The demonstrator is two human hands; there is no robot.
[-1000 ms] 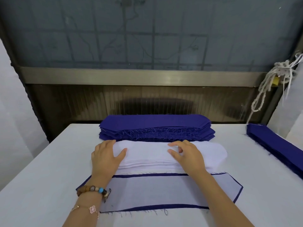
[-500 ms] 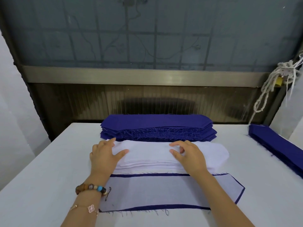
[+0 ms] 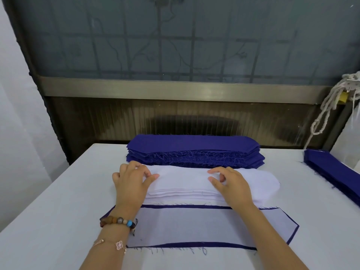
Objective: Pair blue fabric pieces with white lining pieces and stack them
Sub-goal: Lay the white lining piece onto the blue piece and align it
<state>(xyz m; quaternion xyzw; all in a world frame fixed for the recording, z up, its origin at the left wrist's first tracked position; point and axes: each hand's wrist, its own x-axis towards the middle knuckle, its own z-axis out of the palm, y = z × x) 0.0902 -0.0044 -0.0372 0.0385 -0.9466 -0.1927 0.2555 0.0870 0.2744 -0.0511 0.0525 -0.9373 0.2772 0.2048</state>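
Observation:
A stack of white lining pieces (image 3: 183,185) lies across the middle of the table. Behind it, touching, sits a thick stack of blue fabric pieces (image 3: 194,151). In front lies one blue piece with a white lining laid on it (image 3: 194,227), so that only its blue edges show. My left hand (image 3: 131,182) rests on the left end of the white stack, fingers bent and thumb spread over the top sheet. My right hand (image 3: 232,185) lies on the stack right of centre, its thumb and forefinger pinching at the top lining sheet.
A second pile of blue pieces (image 3: 335,176) runs along the table's right edge. The white table (image 3: 48,221) ends at a dark ribbed wall panel (image 3: 175,117) just behind the blue stack. White cords (image 3: 327,106) hang at the back right.
Both hands stay on the white stack. The left fingers have curled a little and shifted slightly left. The right thumb and forefinger keep working at the top sheet.

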